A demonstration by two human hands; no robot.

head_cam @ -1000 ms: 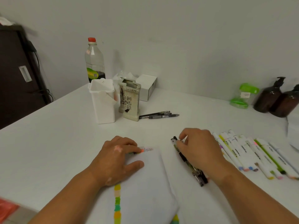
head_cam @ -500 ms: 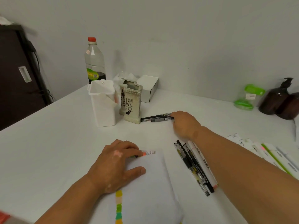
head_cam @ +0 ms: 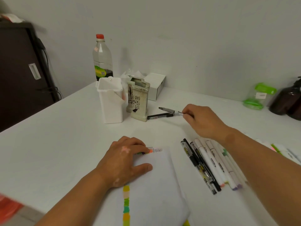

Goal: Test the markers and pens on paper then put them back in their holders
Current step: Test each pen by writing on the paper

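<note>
The right hand [head_cam: 202,121] pinches the rear end of a slim grey-and-black gel pen [head_cam: 171,110] between thumb and fingertips, just to the right of the square stone-coloured ceramic holder with black calligraphy [head_cam: 138,101]. The pen's long axis runs almost level from the fingers leftward, its far end pointing at the holder's upper right side and stopping short of it. I cannot tell whether that end is capped. A second black pen [head_cam: 158,116] lies on the white table [head_cam: 65,128] under it, one end at the holder's foot.

The left hand [head_cam: 127,160] grasps nothing. It lies palm down, thumb out, pressing the top edge of a sheet of white paper [head_cam: 159,176] in front of the holder, on the person's side.

The paper is back toward the body from the held pen, so testing it likely means drawing the right hand in and turning the pen's far end down toward the sheet. The right hand is the nearer one and already has the pen. A group of white-barrelled markers and dark pens [head_cam: 210,167] lies in front of the holder and to its right, beside the paper.
</note>
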